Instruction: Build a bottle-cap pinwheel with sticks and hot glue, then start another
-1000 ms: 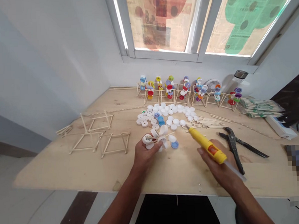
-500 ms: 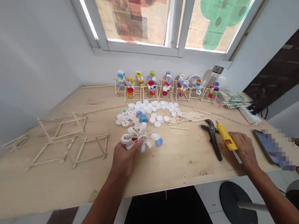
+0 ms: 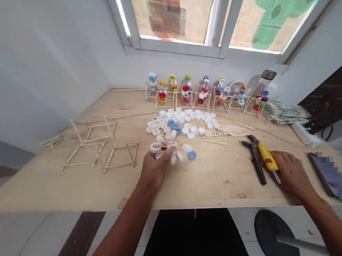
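My left hand (image 3: 154, 169) is closed around a wheel of white bottle caps (image 3: 172, 147) with sticks through it, raised a little above the wooden table. Just right of the wheel lie a white cap and a blue bottle cap (image 3: 192, 154). At the right, the fingers of my right hand (image 3: 293, 175) are curled by the handle side of a yellow glue gun (image 3: 267, 157); the handle itself is hidden under them. A clear glue stick pokes out of the gun's rear. Black-handled pliers (image 3: 256, 160) lie against the gun's left side.
White bottle caps (image 3: 193, 130) lie in a ring, beside loose sticks (image 3: 231, 129). Square stick frames (image 3: 119, 155) stand at left. Finished colourful cap wheels on stands (image 3: 186, 93) line the back. A phone (image 3: 324, 175), power strip (image 3: 305, 133) and bagged sticks (image 3: 287, 112) are at right.
The view has swung left, so everything appears shifted right. The glue gun has dropped slightly and sits closer to the pliers. My left hand still holds the cap wheel.
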`<control>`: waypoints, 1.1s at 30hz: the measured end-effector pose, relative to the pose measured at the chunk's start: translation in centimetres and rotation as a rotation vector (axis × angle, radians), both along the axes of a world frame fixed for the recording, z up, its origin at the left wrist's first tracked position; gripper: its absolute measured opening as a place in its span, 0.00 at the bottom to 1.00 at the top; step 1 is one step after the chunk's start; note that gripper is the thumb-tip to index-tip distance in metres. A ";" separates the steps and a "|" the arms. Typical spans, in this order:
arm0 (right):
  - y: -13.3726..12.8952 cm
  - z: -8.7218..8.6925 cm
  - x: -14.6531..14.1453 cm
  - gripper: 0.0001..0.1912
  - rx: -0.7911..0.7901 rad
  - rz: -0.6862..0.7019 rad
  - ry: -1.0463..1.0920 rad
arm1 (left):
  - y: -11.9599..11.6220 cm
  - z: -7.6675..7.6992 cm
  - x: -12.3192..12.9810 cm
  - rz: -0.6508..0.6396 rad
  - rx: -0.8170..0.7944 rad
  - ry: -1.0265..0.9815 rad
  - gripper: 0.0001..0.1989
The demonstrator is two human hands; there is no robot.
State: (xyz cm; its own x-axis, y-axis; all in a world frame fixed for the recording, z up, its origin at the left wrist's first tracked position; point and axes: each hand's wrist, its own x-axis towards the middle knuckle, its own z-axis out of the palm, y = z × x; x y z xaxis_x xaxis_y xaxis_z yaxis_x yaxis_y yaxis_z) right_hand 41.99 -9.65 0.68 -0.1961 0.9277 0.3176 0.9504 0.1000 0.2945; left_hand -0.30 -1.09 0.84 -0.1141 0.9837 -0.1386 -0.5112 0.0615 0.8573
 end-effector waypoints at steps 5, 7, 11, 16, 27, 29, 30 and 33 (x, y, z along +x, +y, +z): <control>-0.7 2.5 0.2 0.24 0.000 0.070 0.036 | 0.0 0.1 -0.1 0.004 0.002 0.026 0.19; -0.5 3.8 -1.9 0.22 0.083 0.090 0.127 | 0.1 0.0 -0.2 0.011 0.010 0.063 0.19; 1.5 4.6 -10.2 0.16 0.066 0.160 0.446 | 0.1 -0.3 -0.3 0.006 0.021 0.111 0.17; 5.3 2.5 -20.4 0.14 -0.191 0.321 0.594 | 0.2 -0.4 -0.6 0.029 0.021 0.115 0.18; 8.5 -0.2 -24.3 0.07 -0.206 0.244 0.462 | 0.1 -0.3 -0.8 0.003 -0.007 0.086 0.18; 8.5 0.4 -23.2 0.07 -0.231 0.247 0.570 | 0.1 -0.3 -0.8 -0.001 -0.011 0.103 0.17; 8.4 0.8 -22.5 0.08 -0.232 0.240 0.644 | 0.0 -0.3 -0.8 -0.009 -0.012 0.109 0.17; 8.1 2.7 -20.6 0.12 -0.210 0.239 0.858 | -0.1 -0.2 -0.7 -0.056 -0.014 0.125 0.16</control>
State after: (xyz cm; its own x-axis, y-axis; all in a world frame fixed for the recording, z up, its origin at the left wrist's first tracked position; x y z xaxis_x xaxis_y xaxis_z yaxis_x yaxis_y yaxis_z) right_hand 21.38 -1.54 3.42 -0.1648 0.9481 0.2719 0.7817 0.2936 -0.5502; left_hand -1.02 -1.23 0.62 -0.0762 0.9871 -0.1406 -0.3958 0.0995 0.9129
